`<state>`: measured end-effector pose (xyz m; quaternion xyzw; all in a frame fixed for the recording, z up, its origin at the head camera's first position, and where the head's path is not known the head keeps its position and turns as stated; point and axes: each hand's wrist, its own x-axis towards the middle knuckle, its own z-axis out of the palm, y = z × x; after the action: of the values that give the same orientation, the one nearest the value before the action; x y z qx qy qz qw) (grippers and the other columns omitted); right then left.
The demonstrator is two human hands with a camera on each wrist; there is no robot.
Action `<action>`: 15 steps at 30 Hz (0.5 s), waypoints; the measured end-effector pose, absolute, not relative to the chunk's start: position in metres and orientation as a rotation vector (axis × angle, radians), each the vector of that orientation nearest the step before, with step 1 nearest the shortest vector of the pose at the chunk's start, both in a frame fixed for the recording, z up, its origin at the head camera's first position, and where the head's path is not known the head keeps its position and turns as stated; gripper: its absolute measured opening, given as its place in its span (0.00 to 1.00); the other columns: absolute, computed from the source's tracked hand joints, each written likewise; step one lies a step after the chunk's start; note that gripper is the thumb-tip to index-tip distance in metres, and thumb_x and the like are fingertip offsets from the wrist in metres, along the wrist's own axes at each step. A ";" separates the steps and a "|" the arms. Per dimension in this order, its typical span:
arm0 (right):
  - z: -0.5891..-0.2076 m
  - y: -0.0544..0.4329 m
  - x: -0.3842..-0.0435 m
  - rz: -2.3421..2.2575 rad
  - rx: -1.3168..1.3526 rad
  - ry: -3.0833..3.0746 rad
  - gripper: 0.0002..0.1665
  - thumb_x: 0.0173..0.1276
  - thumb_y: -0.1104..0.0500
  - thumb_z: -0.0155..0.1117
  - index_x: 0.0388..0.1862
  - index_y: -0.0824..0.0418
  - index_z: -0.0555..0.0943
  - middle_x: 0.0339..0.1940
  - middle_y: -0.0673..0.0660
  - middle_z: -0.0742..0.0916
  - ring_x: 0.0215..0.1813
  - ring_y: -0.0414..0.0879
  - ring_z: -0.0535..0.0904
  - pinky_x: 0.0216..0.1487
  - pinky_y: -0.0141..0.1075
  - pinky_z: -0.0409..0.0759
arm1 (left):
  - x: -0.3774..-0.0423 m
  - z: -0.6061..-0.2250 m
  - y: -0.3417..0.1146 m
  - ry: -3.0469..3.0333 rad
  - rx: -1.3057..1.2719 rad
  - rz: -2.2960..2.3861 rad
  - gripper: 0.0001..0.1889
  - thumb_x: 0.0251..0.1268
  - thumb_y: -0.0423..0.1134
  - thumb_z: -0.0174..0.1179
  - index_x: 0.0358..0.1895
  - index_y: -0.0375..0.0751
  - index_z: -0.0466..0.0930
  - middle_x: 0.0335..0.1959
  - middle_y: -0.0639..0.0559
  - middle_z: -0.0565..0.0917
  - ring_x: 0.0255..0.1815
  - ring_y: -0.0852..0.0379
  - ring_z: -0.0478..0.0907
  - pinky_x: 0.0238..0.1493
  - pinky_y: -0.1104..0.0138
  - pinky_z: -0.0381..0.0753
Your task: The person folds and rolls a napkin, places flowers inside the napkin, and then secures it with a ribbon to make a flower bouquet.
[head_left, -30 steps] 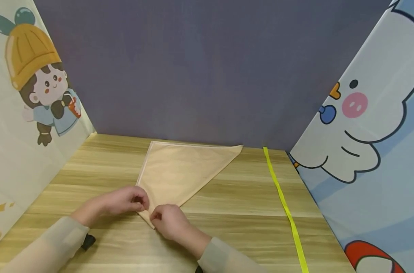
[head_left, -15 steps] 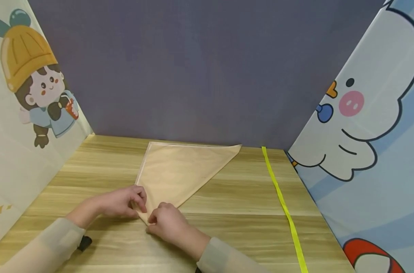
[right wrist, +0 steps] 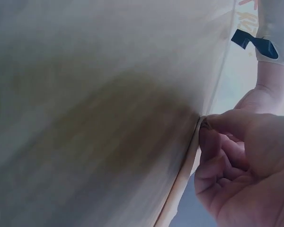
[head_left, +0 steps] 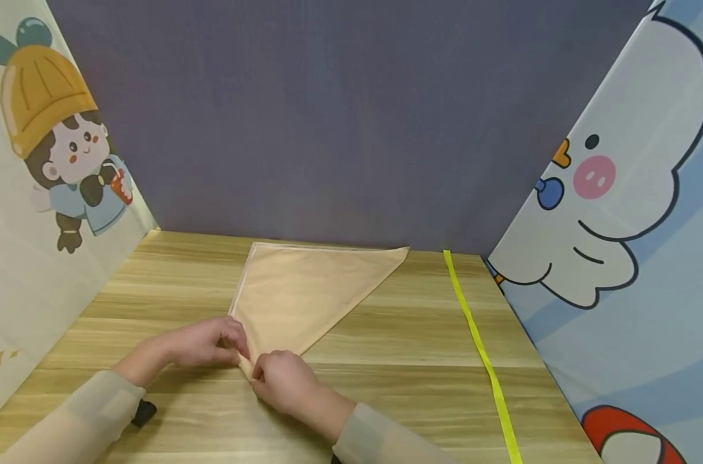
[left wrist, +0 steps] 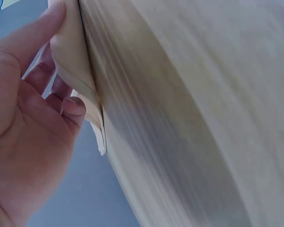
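Note:
A peach-coloured cloth [head_left: 299, 283] with a pale border lies on the wooden table in a triangle shape, its long slanted edge facing right. At its near corner, my left hand [head_left: 203, 341] pinches the rolled edge between thumb and fingers. In the left wrist view the thumb lies on the cloth [left wrist: 75, 56], with fingertips behind it. Just to the right, my right hand [head_left: 287, 383] grips the same corner; the right wrist view shows thumb and curled index finger pinching the edge. The corner's tip is hidden by the right hand.
A yellow tape strip [head_left: 481, 348] runs front to back along the right of the wooden table [head_left: 403, 374]. A dark grey panel [head_left: 351, 116] stands behind, with cartoon-printed panels on both sides.
The near tip that stuck out below the right hand has been turned in and rolled up. The left fingers spread briefly, then took hold of the edge again. The cloth's far part stays put.

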<state>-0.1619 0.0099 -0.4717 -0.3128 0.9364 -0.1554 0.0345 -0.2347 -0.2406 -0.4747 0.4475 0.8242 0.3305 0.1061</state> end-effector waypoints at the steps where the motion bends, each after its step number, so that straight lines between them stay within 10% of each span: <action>1: -0.472 0.011 -0.162 -0.498 -0.956 2.878 0.05 0.77 0.52 0.73 0.41 0.51 0.91 0.32 0.42 0.89 0.33 0.29 0.78 0.37 0.21 0.76 | -0.234 -0.475 -0.241 2.432 1.278 0.987 0.06 0.75 0.36 0.70 0.45 0.55 0.92 0.43 0.63 0.89 0.48 0.68 0.80 0.51 0.66 0.79; 15: -0.471 0.015 -0.164 -0.512 -1.035 2.871 0.10 0.75 0.57 0.71 0.51 0.50 0.95 0.42 0.43 0.92 0.43 0.31 0.82 0.47 0.21 0.79 | -0.236 -0.479 -0.243 2.571 1.261 0.963 0.06 0.73 0.38 0.73 0.41 0.57 0.93 0.41 0.63 0.82 0.47 0.70 0.74 0.49 0.68 0.78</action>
<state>-0.1641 0.0150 -0.4706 -0.3343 0.9275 -0.1654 0.0238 -0.2363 -0.2427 -0.4791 0.4166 0.8494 0.3182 0.0601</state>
